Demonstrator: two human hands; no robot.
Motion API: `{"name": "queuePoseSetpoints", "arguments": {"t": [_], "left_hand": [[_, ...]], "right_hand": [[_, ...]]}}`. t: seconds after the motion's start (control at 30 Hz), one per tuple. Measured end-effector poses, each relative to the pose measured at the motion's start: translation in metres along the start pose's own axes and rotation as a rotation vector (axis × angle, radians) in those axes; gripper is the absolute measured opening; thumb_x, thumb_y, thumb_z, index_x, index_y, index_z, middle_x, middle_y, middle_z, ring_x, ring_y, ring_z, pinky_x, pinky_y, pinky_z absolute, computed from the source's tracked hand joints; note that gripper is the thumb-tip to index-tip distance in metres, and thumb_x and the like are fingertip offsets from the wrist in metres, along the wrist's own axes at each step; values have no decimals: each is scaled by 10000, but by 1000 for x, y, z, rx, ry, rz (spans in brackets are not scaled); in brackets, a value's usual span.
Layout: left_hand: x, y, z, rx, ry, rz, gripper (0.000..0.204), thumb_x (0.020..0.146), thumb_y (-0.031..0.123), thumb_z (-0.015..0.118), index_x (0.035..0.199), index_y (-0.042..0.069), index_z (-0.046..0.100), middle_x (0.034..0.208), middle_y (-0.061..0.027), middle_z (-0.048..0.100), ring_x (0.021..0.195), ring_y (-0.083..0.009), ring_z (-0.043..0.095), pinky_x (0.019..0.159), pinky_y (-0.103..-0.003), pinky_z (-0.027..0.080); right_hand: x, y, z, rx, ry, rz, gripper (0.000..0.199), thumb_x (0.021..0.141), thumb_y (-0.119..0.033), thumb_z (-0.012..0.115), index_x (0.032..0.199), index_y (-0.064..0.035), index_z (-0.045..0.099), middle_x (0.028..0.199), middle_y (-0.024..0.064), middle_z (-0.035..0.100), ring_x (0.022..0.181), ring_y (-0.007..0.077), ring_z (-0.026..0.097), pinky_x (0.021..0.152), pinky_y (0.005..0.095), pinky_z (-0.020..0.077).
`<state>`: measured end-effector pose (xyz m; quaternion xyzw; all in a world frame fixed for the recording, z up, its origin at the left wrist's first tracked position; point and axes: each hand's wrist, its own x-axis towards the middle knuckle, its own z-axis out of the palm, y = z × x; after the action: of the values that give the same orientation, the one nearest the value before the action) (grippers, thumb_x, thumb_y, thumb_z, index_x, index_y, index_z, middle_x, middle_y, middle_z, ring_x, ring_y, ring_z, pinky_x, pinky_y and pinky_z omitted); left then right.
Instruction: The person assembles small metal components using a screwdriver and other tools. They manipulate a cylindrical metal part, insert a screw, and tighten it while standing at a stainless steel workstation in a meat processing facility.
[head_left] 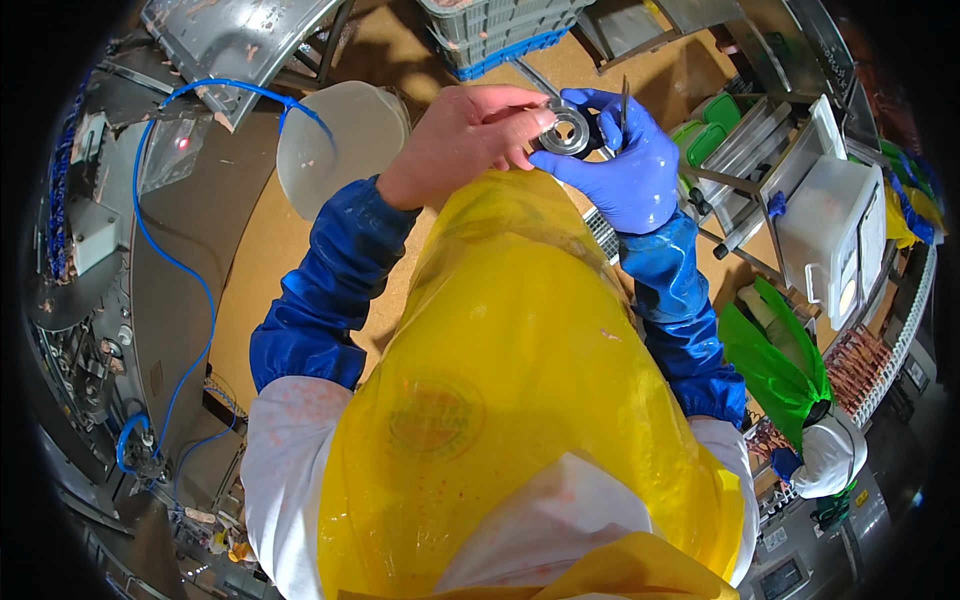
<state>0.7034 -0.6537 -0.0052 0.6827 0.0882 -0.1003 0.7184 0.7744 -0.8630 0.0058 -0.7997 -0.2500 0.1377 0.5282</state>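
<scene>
Up front, yellow apron (520,380) filled the view below both hands. Bare left hand (462,140), fingers curled, pinched the metal ring (570,131) at its left edge; gloved right hand (625,160) cupped the ring from the right & below, w/ a thin blade (623,108) upright between its fingers.

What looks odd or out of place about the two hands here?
The left hand is bare, while the right hand wears a blue glove. Both grip one metal ring. The yellow apron carries small reddish specks.
</scene>
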Motion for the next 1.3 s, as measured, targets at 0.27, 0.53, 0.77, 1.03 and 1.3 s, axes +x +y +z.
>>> {"name": "queuePoseSetpoints", "arguments": {"t": [0.27, 0.53, 0.77, 1.03, 1.3], "left_hand": [[-8, -25, 8, -835, -279, -203, 381, 1062, 387, 661, 1322, 108, 675, 1206, 48, 697, 1023, -60, 606, 884, -267, 475], [-14, -18, 23, -865, -233, -217, 399, 1075, 450, 617, 1348, 162, 651, 1352, 53, 644, 1174, -73, 550, 987, -318, 435], [-9, -26, 15, -766, -249, -178, 337, 1094, 358, 579, 1304, 105, 656, 1266, 14, 655, 1115, -116, 578, 959, -331, 482], [-5, -19, 22, -674, -150, -228, 276, 1055, 251, 647, 1250, 60, 687, 1201, -9, 696, 1004, -108, 623, 907, -302, 532], [-9, -14, 28, -637, -112, -158, 273, 1024, 235, 688, 1214, 41, 708, 1187, -40, 723, 978, -120, 697, 854, -311, 615]], "right_hand": [[4, 10, 6, 63, 102, -62, 622, 658, -299, 1017, 1183, -80, 766, 845, 1, 636, 739, 100, 546, 700, 268, 523], [5, 3, 0, 26, 62, -111, 633, 652, -288, 1011, 1196, -74, 765, 865, 5, 653, 758, 113, 541, 719, 280, 529], [5, -13, -5, -140, 33, -134, 595, 679, -230, 969, 1213, -73, 757, 995, 46, 731, 820, 164, 667, 799, 302, 575], [1, -19, -10, -212, 19, -165, 561, 700, -165, 931, 1227, -89, 755, 1021, 50, 727, 861, 193, 701, 813, 300, 580], [-1, -19, -16, -152, -32, -163, 605, 701, -219, 954, 1251, -87, 738, 1004, 61, 733, 836, 182, 675, 801, 308, 572]]}}
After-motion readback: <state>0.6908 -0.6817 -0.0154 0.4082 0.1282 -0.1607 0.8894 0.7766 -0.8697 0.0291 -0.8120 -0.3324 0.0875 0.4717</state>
